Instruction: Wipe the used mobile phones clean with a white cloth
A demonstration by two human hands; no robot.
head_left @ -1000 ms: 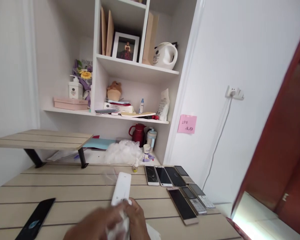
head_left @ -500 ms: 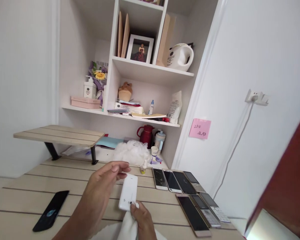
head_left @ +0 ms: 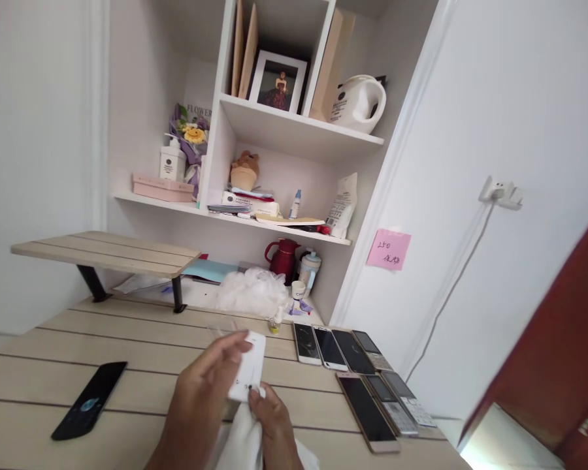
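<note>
A white phone (head_left: 253,369) is tilted above the table with its back, marked by small camera dots near the lower end, toward me. My right hand (head_left: 273,418) pinches that lower end, thumb on the back, together with a bunched white cloth (head_left: 239,440) hanging below. My left hand (head_left: 206,385) is at the phone's upper left side, fingers stretched and slightly blurred, overlapping its edge. Whether they press on it is unclear. A faint, see-through smear shows just above the left fingers. On the table to the left lies a black phone-shaped piece (head_left: 91,401) with a bluish round mark.
Several phones (head_left: 367,411) lie in two rows at the right. A small bottle (head_left: 274,324) stands behind the white phone. A raised wooden stand (head_left: 112,251) is at the back left. Crumpled white plastic (head_left: 252,294), a red jug (head_left: 283,258) and a cup (head_left: 298,290) stand under the shelves.
My left hand has come down, its fingers now covering the white phone's upper left part. The phone and right hand have shifted slightly left and up. The whole view has shifted a little.
</note>
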